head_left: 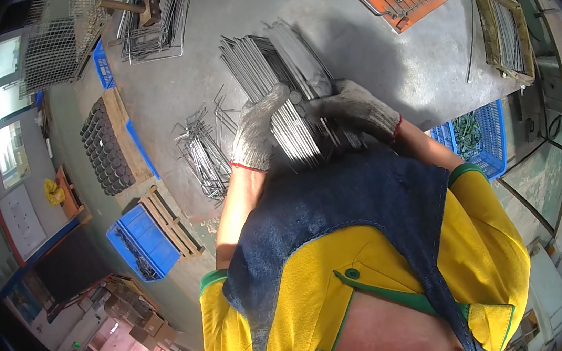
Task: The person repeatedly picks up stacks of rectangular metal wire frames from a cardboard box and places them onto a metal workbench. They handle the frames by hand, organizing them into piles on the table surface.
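A thick bundle of thin grey metal rods (255, 68) lies slantwise on the grey metal table (196, 69), close against my dark blue apron. My left hand (258, 128), in a knitted work glove, is closed along the bundle's left side. From the right, my gloved right hand (364, 112) grips a second batch of rods (299, 56) that lies alongside and is smeared by motion. Its fingertips are partly hidden among the rods. Left of my left hand is a loose heap of bent wire pieces (205, 156).
Wire frames (171, 45) with a wooden-handled hammer (148, 11) on them sit at the far left. Orange wire-topped fixtures (401, 5) lie at the far edge. A rod-filled box (505, 35) and a blue basket (500, 141) are right; a blue bin (142, 239) stands lower left.
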`<state>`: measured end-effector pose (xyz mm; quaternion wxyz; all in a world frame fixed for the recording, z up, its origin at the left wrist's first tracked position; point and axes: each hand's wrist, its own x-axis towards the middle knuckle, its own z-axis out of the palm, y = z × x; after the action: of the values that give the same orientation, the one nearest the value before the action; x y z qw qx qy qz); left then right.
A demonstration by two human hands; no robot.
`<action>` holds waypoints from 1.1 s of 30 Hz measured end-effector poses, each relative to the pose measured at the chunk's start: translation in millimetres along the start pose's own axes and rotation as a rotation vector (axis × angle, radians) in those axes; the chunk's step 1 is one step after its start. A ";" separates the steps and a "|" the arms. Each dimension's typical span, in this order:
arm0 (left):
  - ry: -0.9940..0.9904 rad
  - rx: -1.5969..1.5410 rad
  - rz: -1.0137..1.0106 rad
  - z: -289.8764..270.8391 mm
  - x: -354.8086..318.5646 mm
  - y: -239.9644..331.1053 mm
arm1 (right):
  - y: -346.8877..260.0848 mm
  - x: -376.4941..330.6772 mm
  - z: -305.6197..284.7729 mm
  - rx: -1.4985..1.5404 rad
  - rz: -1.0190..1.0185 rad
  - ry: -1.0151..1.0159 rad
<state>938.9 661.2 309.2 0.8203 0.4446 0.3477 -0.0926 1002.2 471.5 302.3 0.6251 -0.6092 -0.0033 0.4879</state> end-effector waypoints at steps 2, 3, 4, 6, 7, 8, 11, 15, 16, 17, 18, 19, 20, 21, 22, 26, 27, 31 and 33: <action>-0.150 -0.043 -0.020 -7.4 4.2 -3.3 | 3.8 4.9 -16.3 -0.104 0.060 0.033; -0.225 -0.065 -0.029 -9.1 5.0 -4.9 | 4.8 6.3 -21.4 -0.155 0.089 0.049; -0.119 -0.088 -0.040 -7.5 5.2 -5.3 | -1.4 -1.1 -15.8 -0.002 0.054 0.052; -0.012 -0.078 -0.036 -1.1 4.0 -4.7 | -1.9 -1.4 -12.8 -0.061 0.076 0.070; 0.044 -0.072 -0.033 1.3 2.6 -3.5 | -3.2 -1.9 -11.7 -0.089 0.086 0.077; -0.065 -0.068 -0.015 0.2 0.2 -1.6 | -2.7 -2.3 -10.0 -0.042 0.060 0.054; -0.005 -0.027 -0.064 3.7 -2.8 3.1 | 3.8 0.0 -4.4 0.091 0.012 -0.037; 0.112 0.097 0.019 0.9 2.6 -1.5 | 16.3 10.0 5.4 0.106 -0.009 -0.071; 0.106 0.109 0.034 0.3 2.8 -1.4 | 17.7 13.3 5.4 0.067 0.005 -0.086; 0.100 0.121 0.050 0.3 2.5 -1.2 | 17.7 15.1 5.6 0.028 0.018 -0.101; 0.095 0.118 0.058 1.8 0.5 -0.9 | 16.5 14.4 6.0 0.020 0.017 -0.099; 0.088 0.116 0.063 6.2 -3.2 1.6 | 10.9 10.9 6.9 0.014 0.018 -0.094; 0.082 0.114 0.067 8.8 -5.1 3.0 | 7.6 8.9 7.1 0.008 0.019 -0.090; 0.081 0.121 0.080 7.9 -3.0 1.5 | 10.1 11.4 5.7 -0.008 0.029 -0.087; 0.079 0.127 0.096 5.5 -0.3 -1.0 | 13.4 15.1 4.9 -0.027 0.036 -0.085; 0.015 0.076 0.022 2.2 -1.0 1.3 | 10.5 9.3 4.7 -0.028 0.029 0.049; 0.019 0.084 0.021 4.1 -2.9 3.2 | 9.9 9.4 1.1 -0.077 0.053 0.053; 0.005 0.052 0.005 3.3 -2.3 3.9 | -16.5 -5.2 -3.7 -0.170 0.171 0.075; 0.013 0.050 0.020 -1.3 1.7 1.0 | -16.8 -10.0 -9.3 -0.103 0.143 0.038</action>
<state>940.0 663.2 308.3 0.8076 0.4689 0.3460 -0.0903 1012.7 462.0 318.7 0.5565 -0.6485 0.0269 0.5187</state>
